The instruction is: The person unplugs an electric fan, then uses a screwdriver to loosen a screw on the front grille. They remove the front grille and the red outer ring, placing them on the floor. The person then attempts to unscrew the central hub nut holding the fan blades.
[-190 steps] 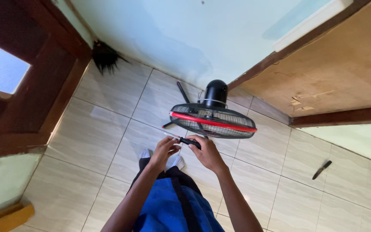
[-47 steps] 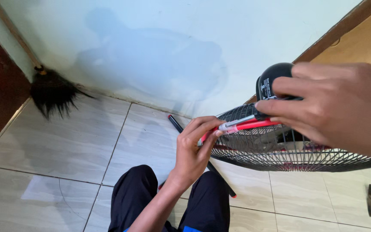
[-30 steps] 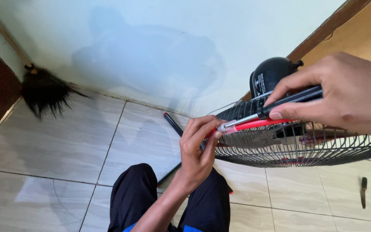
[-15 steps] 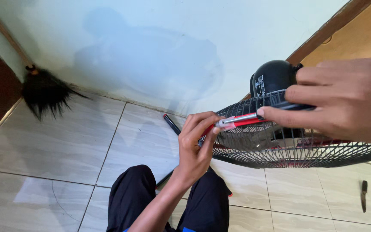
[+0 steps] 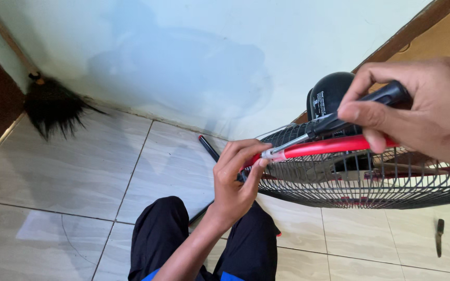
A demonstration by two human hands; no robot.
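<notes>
**Screwdriver meeting the fan's red rim**

The right hand (image 5: 423, 109) is gripping a black-handled screwdriver (image 5: 339, 122), fingers pressed tight around the handle, and its metal shaft is slanting down to the left so that the tip is sitting at the left end of the red rim band (image 5: 329, 147). The left hand (image 5: 235, 179) is coming up from below, fingers and thumb pinching the band's end right where the tip is touching. That band is running around the black wire fan guard (image 5: 360, 179), which is lying nearly flat in the right half of the scene, just beyond the person's dark trousers (image 5: 160, 242). The black motor housing (image 5: 329, 93) is rising at the far side of the guard, close to the pale wall (image 5: 194, 57). A black rod with a red tip (image 5: 209, 148) is lying on the tiled floor (image 5: 79, 171) under the guard's left edge. A black feather duster (image 5: 53, 106) is leaning in the far left corner. A small dark tool (image 5: 438, 237) is lying on the tiles at near right, well apart from both hands.
</notes>
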